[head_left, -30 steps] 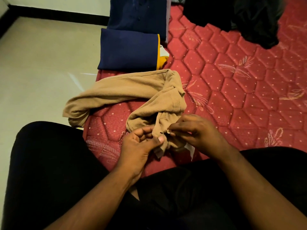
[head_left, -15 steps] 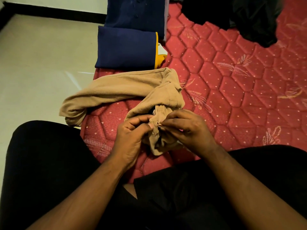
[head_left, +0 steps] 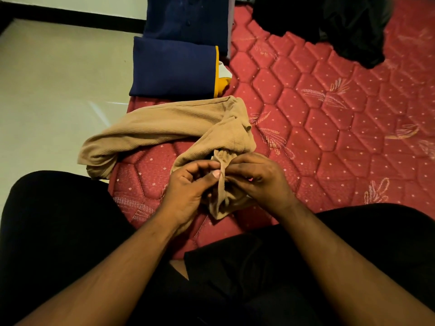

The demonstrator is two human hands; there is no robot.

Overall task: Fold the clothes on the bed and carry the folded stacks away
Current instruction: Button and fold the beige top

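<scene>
The left hand (head_left: 188,184) and right hand (head_left: 255,178) both pinch one bunched end of the tan ribbed garment (head_left: 169,130), fingertips meeting over it. The garment extends away from the grip across the red quilted mattress (head_left: 329,137), its far end overhanging the pale tiled floor (head_left: 58,90). Beyond the grip lie folded navy clothes (head_left: 174,67); beyond-right, a dark unfolded heap (head_left: 341,24).
</scene>
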